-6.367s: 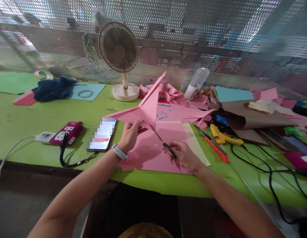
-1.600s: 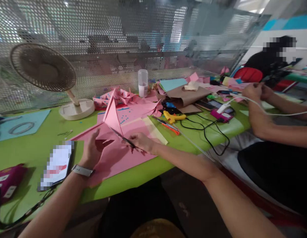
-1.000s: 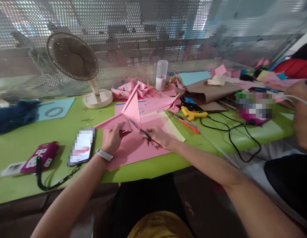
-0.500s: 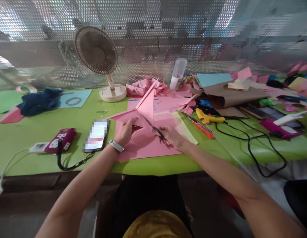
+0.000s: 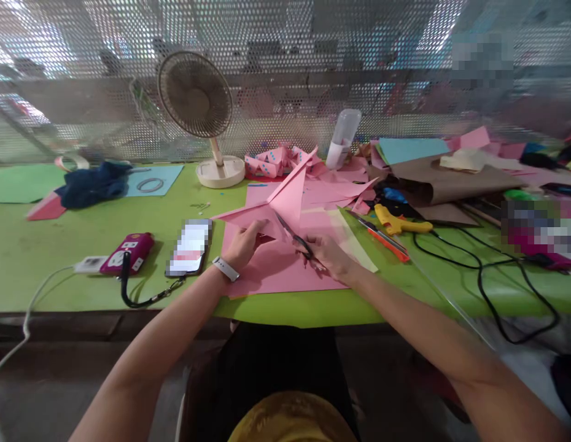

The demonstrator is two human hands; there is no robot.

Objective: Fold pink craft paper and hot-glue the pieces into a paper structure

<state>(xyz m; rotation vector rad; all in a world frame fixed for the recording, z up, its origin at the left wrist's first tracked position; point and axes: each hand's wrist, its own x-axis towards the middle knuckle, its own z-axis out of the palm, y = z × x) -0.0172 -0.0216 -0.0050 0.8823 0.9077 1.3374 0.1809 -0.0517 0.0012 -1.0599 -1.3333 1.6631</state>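
Note:
A folded piece of pink paper [image 5: 290,196] with long pointed arms is pinched in my left hand [image 5: 245,245], its thumb on top. My right hand [image 5: 326,255] is closed around the dark handles of a pair of scissors [image 5: 295,236]. The blades point up and left and lie against the pink piece near its middle; whether they are cutting I cannot tell. Below both hands lies a flat pink sheet [image 5: 276,279], with a pale yellow sheet [image 5: 354,245] showing from under its right side.
Left of my hands lie a phone [image 5: 190,248] and a magenta power bank [image 5: 129,253]. Behind stand a fan [image 5: 221,172] and a clear bottle [image 5: 343,138]. To the right are an orange cutter [image 5: 387,241], a yellow glue gun [image 5: 400,222], a black cable and brown paper [image 5: 465,178].
The whole view has shifted, so the table's things sit further right in the picture. Both hands keep their hold on the pink paper and the scissors, with little other movement.

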